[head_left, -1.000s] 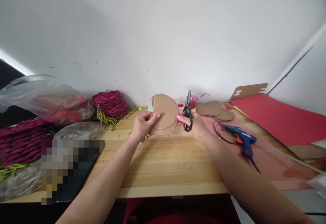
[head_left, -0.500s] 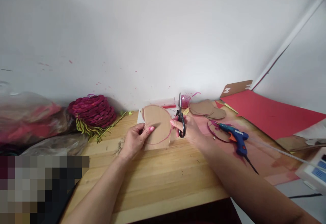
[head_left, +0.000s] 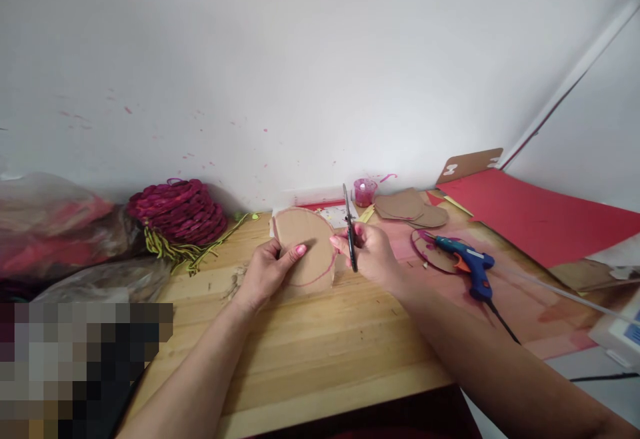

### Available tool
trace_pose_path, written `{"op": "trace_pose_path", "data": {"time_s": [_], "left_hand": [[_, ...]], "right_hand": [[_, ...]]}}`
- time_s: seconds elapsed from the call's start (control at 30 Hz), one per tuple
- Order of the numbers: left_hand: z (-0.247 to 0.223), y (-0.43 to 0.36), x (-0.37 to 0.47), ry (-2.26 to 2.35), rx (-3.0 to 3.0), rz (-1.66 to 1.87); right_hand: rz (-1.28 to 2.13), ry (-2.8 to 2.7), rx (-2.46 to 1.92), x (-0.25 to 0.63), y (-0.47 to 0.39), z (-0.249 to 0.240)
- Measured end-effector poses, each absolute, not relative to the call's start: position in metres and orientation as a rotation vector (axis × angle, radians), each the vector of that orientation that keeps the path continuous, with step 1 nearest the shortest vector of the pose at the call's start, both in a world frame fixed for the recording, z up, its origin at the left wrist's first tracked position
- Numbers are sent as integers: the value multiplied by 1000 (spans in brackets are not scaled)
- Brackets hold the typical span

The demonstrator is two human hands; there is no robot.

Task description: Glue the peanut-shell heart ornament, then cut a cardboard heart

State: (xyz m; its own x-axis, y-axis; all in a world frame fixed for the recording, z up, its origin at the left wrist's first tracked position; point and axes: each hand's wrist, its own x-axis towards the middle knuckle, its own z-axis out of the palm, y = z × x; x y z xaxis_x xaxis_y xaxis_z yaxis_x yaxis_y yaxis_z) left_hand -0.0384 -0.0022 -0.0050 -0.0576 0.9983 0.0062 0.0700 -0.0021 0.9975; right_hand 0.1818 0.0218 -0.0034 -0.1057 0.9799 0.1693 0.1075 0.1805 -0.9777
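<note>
A piece of brown cardboard (head_left: 305,226) with a dark red curved outline drawn on it is held up above the wooden table. My left hand (head_left: 270,267) grips its left side, thumb lying on the front face and fingers behind. In my right hand (head_left: 370,252) is a pair of scissors (head_left: 350,232), blades pointing up and away from me. The right thumb and fingertips also pinch the cardboard's right edge. Part of the scissor handle is hidden by the fingers.
A blue glue gun (head_left: 467,262) rests on a round cardboard piece (head_left: 425,256) at right. Behind it lie cut cardboard pieces (head_left: 405,206), a cup of pink paint (head_left: 365,192) and a red sheet (head_left: 545,216). Magenta braided cord (head_left: 180,212) and plastic bags (head_left: 55,226) occupy the left.
The scissors have turned in my right hand and now show more edge-on. Both hands keep their hold on the cardboard. The view has shifted slightly.
</note>
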Motion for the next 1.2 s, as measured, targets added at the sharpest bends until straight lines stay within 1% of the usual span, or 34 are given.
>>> {"op": "trace_pose_path", "data": {"time_s": [0.07,0.13,0.27,0.37,0.5,0.7,1.0,1.1,1.2], "left_hand": [[-3,-4,-37,1247,1247,1153],[-2,-5,-38,1225,1256,1129],[-1,-1,-45,1240,1133,1282],[3,2,-50,1162,1005,1420],[9,2,-52,1123,955,1440],[7,2,-51,1091,951,1450],[14,-1,-50,1128,915,1425],[15,-1,-50,1140,930,1420],[15,-1,-49,1134,928,1422]], "right_hand": [[1064,-1436,-1106,182,22,-4],[1125,-1414,-1079,183,24,-3],[1313,-1378,-1102,185,26,0],[1429,-1372,-1174,185,25,4],[1544,-1422,-1240,183,18,10],[1586,-1490,-1311,182,14,14],[1605,-1584,-1214,184,13,14],[1581,-1669,-1163,185,11,15],[1516,-1755,-1212,185,8,15]]}}
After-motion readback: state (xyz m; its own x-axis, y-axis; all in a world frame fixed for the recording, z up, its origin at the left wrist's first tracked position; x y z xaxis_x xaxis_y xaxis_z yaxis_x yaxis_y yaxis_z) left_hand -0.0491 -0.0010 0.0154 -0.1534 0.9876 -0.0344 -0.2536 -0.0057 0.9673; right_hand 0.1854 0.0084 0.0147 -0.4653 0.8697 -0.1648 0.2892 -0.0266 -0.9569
